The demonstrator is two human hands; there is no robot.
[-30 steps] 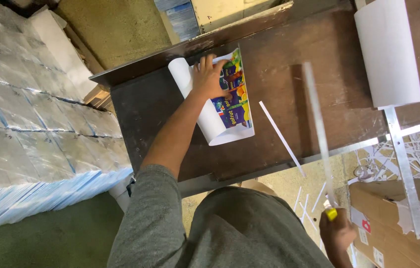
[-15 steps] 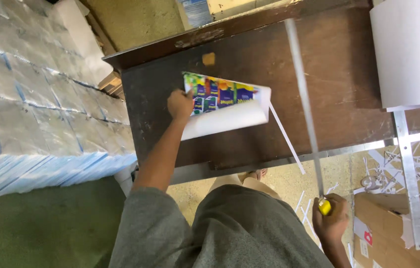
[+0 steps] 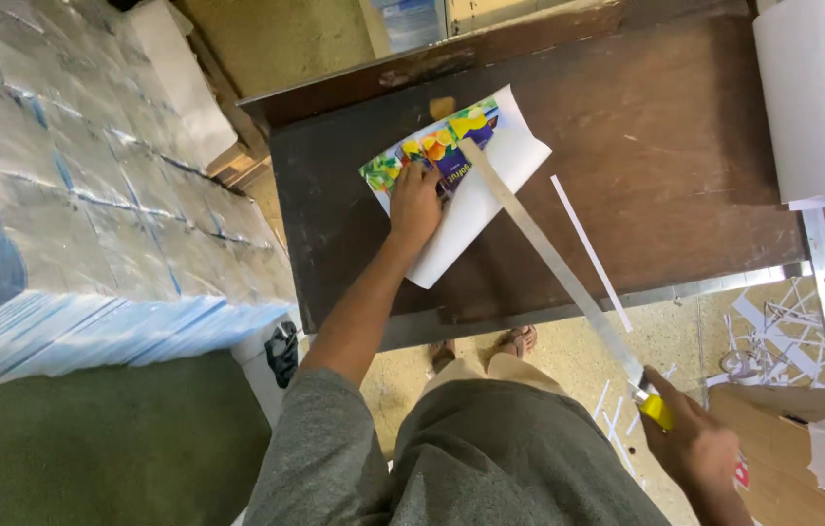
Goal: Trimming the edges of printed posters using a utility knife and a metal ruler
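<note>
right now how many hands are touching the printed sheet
1. The left hand presses on the printed sheet on the table; the right hand grips the long metal ruler at its near end.

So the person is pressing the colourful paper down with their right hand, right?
Not quite. The head view shows the left hand pressing the colourful paper down on the dark wooden table. The right hand holds the long metal ruler.
</note>
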